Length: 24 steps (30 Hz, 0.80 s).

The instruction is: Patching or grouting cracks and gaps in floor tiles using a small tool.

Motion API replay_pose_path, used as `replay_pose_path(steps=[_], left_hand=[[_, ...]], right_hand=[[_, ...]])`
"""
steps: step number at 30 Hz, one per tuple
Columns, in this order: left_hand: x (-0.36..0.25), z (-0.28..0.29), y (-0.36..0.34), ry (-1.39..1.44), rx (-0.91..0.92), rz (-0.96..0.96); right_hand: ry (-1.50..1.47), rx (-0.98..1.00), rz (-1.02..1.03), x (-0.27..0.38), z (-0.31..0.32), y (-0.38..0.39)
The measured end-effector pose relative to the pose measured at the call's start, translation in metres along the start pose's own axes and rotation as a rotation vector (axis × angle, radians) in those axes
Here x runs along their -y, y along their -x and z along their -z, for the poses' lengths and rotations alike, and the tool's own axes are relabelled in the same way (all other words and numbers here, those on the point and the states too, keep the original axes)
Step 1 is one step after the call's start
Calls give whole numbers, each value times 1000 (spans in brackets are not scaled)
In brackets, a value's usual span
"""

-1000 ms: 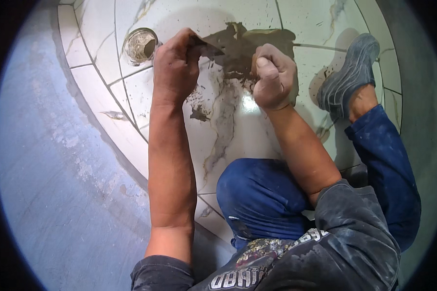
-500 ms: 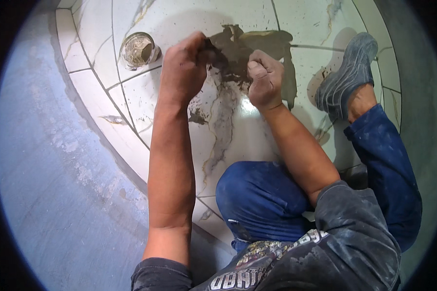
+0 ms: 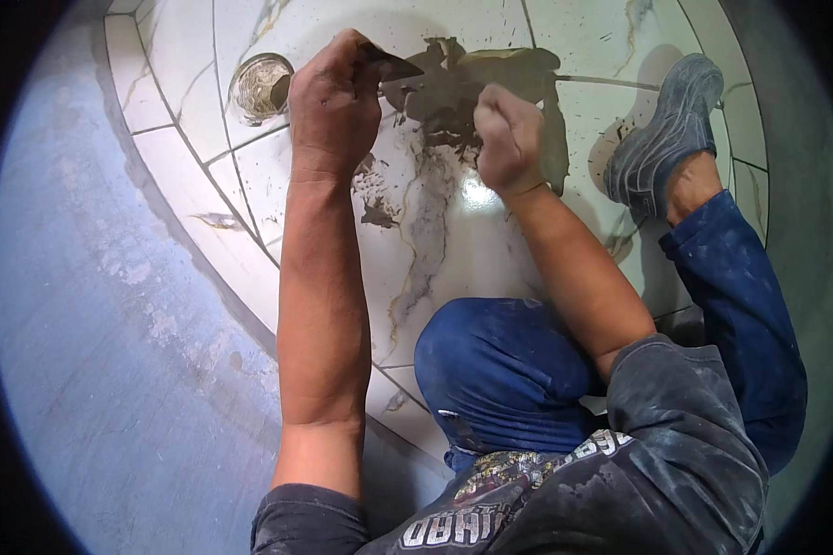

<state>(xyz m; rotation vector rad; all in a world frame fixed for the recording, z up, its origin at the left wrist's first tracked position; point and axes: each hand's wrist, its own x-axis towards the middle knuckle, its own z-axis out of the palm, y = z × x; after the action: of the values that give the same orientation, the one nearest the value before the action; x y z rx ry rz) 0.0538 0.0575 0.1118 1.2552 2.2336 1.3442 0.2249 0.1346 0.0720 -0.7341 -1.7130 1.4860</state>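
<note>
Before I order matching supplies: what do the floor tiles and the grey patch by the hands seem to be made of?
Floor tiles: probably glazed ceramic or porcelain with a marble look, given the glossy glare and grey-gold veins. Grey patch: seemingly wet grout or cement paste, matte and smeared. The left hand holds a dark flat tool, material unclear.

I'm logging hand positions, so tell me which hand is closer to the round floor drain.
Left. The left hand sits right beside the floor drain, on its right, gripping a dark flat tool. The right hand is farther right, fisted over the grey mortar patch.
</note>
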Motion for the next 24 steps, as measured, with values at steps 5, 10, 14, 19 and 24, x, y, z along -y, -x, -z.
replay_pose_path(steps=[5,10,14,19,24], left_hand=[[0,-2,0,-95,40,-44],[-2,3,6,-105,23,-40],[5,-3,10,-221,-81,-89],[7,-18,20,-328,-157,-116],[3,-27,34,-237,-123,-56]], right_hand=[[1,4,80,0,-2,0],[-6,8,52,10,-3,3],[9,29,97,3,-2,-2],[63,33,50,-10,0,-1],[57,54,51,2,5,15]])
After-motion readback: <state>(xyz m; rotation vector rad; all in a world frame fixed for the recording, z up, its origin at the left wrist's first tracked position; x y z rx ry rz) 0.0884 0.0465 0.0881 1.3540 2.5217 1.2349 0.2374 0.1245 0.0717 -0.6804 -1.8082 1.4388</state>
